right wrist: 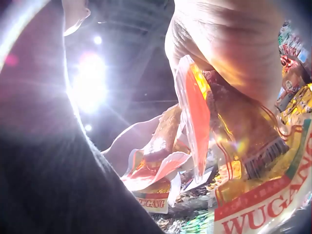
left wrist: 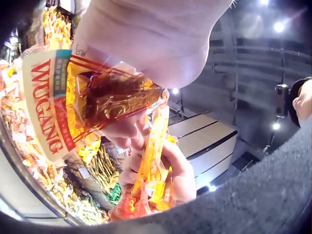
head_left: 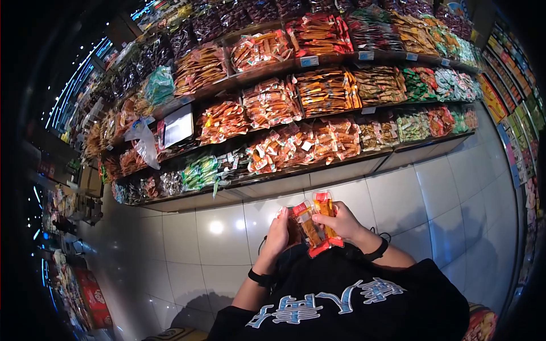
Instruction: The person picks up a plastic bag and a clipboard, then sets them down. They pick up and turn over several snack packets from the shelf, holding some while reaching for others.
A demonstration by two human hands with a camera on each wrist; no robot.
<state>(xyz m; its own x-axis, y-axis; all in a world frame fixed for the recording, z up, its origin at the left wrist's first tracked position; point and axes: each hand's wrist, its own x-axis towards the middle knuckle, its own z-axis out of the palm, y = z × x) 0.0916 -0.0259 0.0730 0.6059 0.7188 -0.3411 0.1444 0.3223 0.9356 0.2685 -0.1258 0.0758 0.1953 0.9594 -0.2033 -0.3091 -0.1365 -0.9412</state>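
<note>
In the head view both hands are close together in front of the black shirt, holding clear snack packets with red ends. My left hand (head_left: 277,234) grips a brown-filled packet (left wrist: 114,100), whose white label reads WUGANG in the left wrist view. My right hand (head_left: 346,223) holds an orange-brown packet (head_left: 323,208), its thumb lying across the front. Between the hands a middle packet (head_left: 307,226) slants, its red lower end toward the shirt. In the right wrist view a WUGANG packet (right wrist: 248,129) hangs under the right palm. The left hand's fingers are partly hidden behind its packet.
Ahead rise tiered shelves (head_left: 310,61) filled with rows of packaged snacks. A plastic bag (head_left: 143,143) hangs by a white-topped box (head_left: 178,126) at the left. Pale floor tiles (head_left: 222,244) lie below, and another stocked shelf (head_left: 515,125) stands at the right.
</note>
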